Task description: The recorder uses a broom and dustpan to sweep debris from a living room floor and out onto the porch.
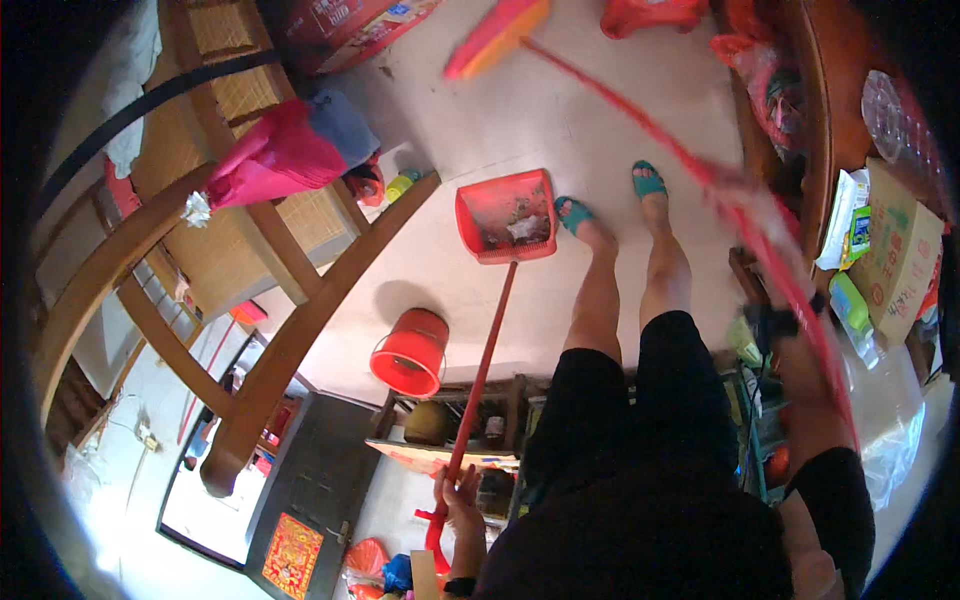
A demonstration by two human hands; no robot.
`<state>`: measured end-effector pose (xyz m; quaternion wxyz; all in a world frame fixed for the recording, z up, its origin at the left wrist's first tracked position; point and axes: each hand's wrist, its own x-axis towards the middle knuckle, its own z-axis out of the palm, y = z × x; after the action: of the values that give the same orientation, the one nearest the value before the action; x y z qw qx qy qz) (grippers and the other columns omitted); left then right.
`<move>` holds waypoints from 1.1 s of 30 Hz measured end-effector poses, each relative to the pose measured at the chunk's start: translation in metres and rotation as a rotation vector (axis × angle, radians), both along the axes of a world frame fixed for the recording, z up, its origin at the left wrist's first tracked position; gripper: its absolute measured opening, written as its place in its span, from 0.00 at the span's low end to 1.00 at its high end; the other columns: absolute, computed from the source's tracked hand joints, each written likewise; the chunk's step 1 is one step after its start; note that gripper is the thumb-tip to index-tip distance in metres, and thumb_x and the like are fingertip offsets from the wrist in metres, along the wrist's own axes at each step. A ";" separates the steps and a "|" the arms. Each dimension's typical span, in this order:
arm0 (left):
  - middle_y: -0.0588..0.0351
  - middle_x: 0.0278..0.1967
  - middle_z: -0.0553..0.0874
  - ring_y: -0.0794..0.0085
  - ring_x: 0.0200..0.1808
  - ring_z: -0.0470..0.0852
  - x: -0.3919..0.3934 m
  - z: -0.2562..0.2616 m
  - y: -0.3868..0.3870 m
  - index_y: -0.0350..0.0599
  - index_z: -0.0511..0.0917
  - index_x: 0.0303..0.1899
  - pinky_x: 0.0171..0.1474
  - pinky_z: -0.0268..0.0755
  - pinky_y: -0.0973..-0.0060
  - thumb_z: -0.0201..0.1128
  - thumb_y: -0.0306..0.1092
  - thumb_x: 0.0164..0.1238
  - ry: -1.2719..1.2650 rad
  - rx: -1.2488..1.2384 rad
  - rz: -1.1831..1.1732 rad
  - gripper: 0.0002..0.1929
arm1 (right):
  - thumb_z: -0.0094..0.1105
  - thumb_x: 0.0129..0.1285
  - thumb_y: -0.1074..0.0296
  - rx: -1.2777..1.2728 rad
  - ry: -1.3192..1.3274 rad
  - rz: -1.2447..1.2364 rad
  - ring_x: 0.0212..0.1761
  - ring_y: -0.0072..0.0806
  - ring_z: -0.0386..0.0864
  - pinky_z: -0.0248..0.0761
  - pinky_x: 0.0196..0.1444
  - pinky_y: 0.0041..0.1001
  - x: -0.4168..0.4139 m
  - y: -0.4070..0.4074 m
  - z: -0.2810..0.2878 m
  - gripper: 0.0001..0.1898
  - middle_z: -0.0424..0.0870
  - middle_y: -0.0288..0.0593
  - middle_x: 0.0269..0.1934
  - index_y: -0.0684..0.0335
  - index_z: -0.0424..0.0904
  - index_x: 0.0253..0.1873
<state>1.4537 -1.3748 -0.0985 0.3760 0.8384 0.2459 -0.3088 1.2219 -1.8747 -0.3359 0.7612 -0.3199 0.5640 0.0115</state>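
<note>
My left hand (461, 496) grips the red handle of a long-handled dustpan (504, 196), near its hooked end. The pan lies on the floor beside my left foot, with dark debris and a pale crumpled scrap (527, 227) inside. My right hand (757, 217), blurred, is closed around the red shaft of a broom (615, 101). That broom slants up and left to a pink and orange head (499, 37) near the top of the view, also blurred. Its shaft runs past my right forearm.
A red bucket (409, 352) stands left of the dustpan handle. A wooden bench (330, 292) fills the left, with a magenta cloth (270, 161) on it. Shelves (450, 457) stand close by my legs. At right, a wooden table (847, 45) holds a cardboard box (896, 251).
</note>
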 end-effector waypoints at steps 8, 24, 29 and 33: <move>0.50 0.57 0.70 0.55 0.48 0.80 -0.001 -0.007 0.032 0.53 0.60 0.61 0.44 0.77 0.65 0.53 0.48 0.67 0.079 -0.027 0.074 0.25 | 0.56 0.52 0.73 0.398 -0.080 0.148 0.15 0.16 0.68 0.60 0.17 0.16 -0.019 0.089 0.095 0.26 0.75 0.34 0.23 0.64 0.70 0.60; 0.45 0.51 0.76 0.62 0.42 0.82 -0.021 -0.029 0.047 0.47 0.60 0.62 0.39 0.78 0.69 0.59 0.43 0.65 0.019 -0.184 0.217 0.27 | 0.54 0.55 0.68 0.122 -0.220 0.328 0.17 0.17 0.68 0.60 0.17 0.18 0.125 0.035 0.047 0.12 0.72 0.32 0.22 0.64 0.77 0.44; 0.45 0.51 0.76 0.63 0.43 0.82 -0.011 -0.039 0.038 0.45 0.62 0.61 0.41 0.77 0.70 0.59 0.43 0.64 0.066 -0.196 0.246 0.27 | 0.52 0.60 0.70 0.371 -0.306 0.052 0.15 0.18 0.67 0.58 0.15 0.16 0.093 -0.007 0.126 0.20 0.73 0.38 0.26 0.66 0.67 0.58; 0.46 0.52 0.76 0.63 0.43 0.82 0.006 -0.046 0.006 0.44 0.63 0.61 0.43 0.76 0.70 0.59 0.43 0.64 0.081 -0.182 0.246 0.27 | 0.49 0.62 0.72 0.372 -0.264 -0.020 0.13 0.18 0.65 0.55 0.12 0.16 0.098 -0.073 0.184 0.19 0.72 0.41 0.26 0.67 0.66 0.58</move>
<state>1.4598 -1.3687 -0.1442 0.4752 0.7512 0.3328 -0.3149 1.3199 -1.9480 -0.1522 0.8743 -0.1671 0.4510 0.0659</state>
